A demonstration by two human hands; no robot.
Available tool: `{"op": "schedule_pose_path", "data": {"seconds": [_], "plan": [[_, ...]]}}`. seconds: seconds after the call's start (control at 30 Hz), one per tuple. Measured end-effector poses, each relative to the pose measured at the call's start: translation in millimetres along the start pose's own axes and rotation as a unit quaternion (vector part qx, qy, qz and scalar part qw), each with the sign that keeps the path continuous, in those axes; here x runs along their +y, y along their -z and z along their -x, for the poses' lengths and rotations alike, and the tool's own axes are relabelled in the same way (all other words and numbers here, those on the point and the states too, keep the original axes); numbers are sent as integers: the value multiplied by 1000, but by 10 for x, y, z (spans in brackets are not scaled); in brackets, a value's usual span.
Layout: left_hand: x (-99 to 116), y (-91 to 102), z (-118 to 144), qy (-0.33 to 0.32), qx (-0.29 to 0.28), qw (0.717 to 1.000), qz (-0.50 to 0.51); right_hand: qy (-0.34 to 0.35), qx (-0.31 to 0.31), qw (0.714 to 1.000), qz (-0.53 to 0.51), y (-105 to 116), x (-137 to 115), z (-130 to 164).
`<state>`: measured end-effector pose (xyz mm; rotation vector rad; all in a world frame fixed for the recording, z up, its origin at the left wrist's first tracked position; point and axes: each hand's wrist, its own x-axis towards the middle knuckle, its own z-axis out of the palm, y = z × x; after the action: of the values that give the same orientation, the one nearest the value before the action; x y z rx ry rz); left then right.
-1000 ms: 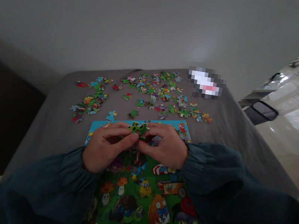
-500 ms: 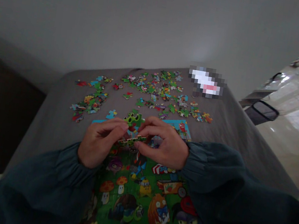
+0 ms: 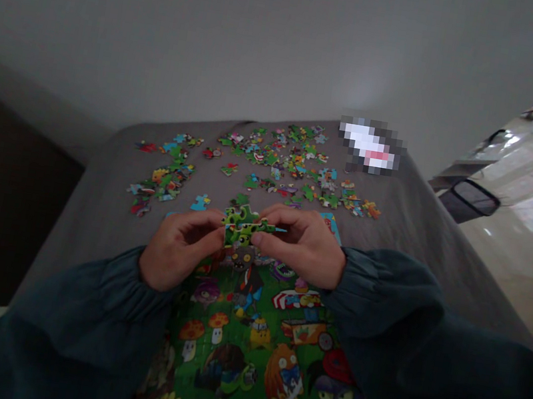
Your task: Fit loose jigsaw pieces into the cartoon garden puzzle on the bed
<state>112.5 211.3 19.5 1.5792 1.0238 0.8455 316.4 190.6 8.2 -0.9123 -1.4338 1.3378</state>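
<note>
Grey cloth covers the surface [image 3: 109,201], bare along its left and right edges. Both hands meet above the far edge of the finished puzzle picture [image 3: 247,351]: the left hand [image 3: 177,254] and right hand [image 3: 304,249] each pinch a green puzzle piece [image 3: 245,226] held between them, lifted just off the picture. Loose pieces [image 3: 292,163] lie scattered at the far side, a smaller cluster [image 3: 161,179] far left, with one blue piece [image 3: 200,202] alone nearby.
</note>
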Motion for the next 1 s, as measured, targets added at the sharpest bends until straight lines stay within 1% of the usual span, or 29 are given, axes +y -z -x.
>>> {"op": "schedule_pose_path", "data": {"seconds": [0.1,0.2,0.3,0.4,0.47,0.67,0.83,1.0], "plan": [[-8,15,9,11,-8,1000,-23,-42,6,999,-30,16,-4,-12],[-29,28,24,8,-21,998,-55,-53,29,997,-57,34,-7,-26],[-38,25,38,-7,-60,995,-76,-64,58,994,-72,35,-8,-36],[-30,9,50,-21,-109,988,-111,-76,47,993,-81,17,-12,-37],[-29,3,57,-25,-126,982,-136,-83,28,992,-86,5,-12,-33],[-69,9,75,-24,-139,979,-145,-102,-7,991,-83,0,12,-27],[-42,-31,95,-34,-134,979,-148,-102,-2,992,-67,-3,19,-28],[0,-58,102,-41,-144,975,-163,-99,-5,994,-51,-9,27,-24]]}}
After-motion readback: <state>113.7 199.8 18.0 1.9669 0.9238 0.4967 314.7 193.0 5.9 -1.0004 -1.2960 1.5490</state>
